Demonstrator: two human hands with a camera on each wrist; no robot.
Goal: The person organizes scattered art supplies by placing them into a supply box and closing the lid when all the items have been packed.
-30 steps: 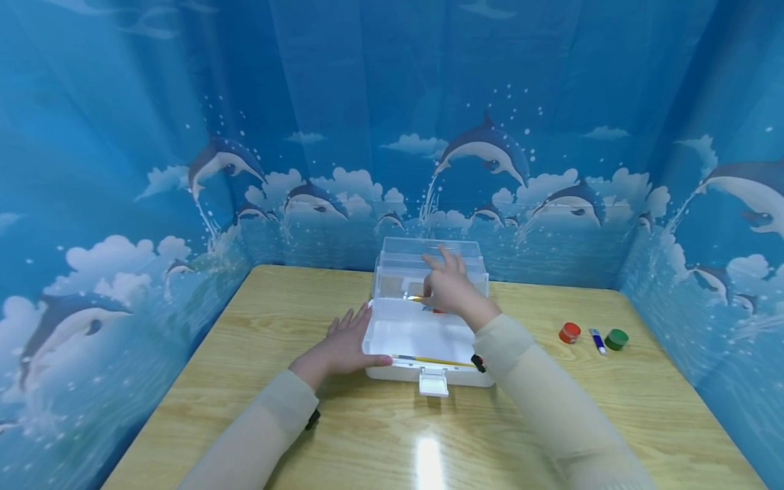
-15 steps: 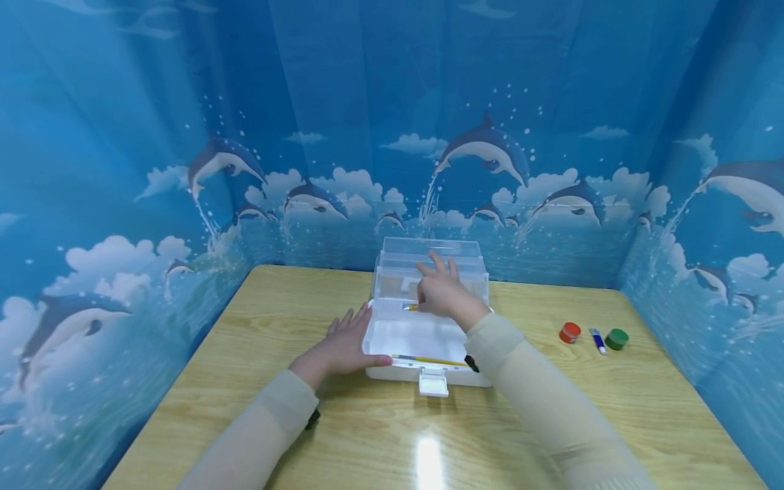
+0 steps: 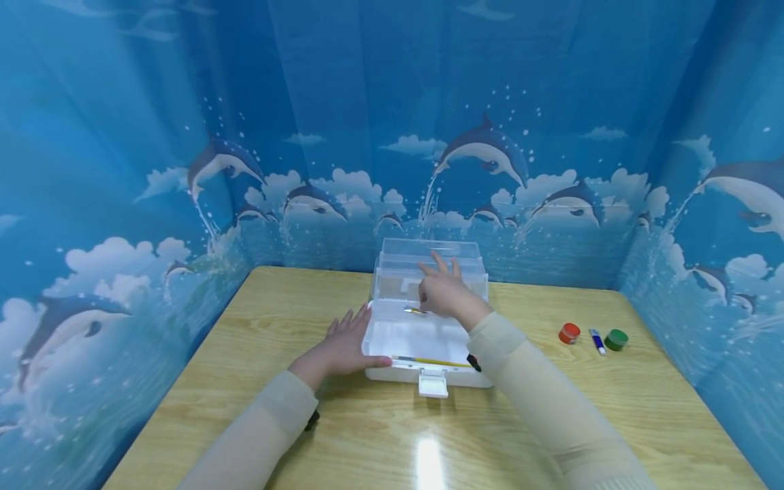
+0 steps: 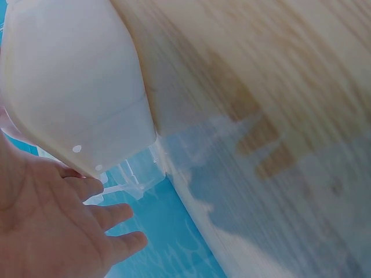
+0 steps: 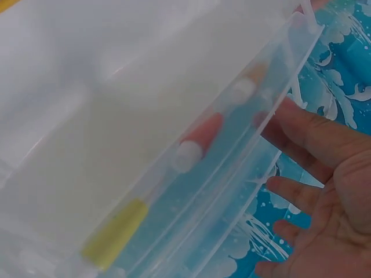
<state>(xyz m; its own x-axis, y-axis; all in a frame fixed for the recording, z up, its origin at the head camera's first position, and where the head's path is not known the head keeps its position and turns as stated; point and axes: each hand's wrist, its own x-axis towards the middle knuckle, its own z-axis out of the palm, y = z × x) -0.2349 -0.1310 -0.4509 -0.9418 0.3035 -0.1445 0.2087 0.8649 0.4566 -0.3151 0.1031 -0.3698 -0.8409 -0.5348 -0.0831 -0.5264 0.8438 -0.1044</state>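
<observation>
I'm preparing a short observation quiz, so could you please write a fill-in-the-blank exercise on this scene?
1. Left of the tube is a red jar; the jar on its right is ____.
2. The paintbrush along the box's front edge has a ____ handle.
3. The hand nearer the tube is the person's ____ hand.
Missing words: green; yellow; right.

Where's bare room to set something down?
Bare table: between the left sleeve and curtain; between both sleeves, in front of the white box; between the right sleeve and red jar. Crowded: the box, left hand and right hand at it; blue tube beside green jar.
</observation>
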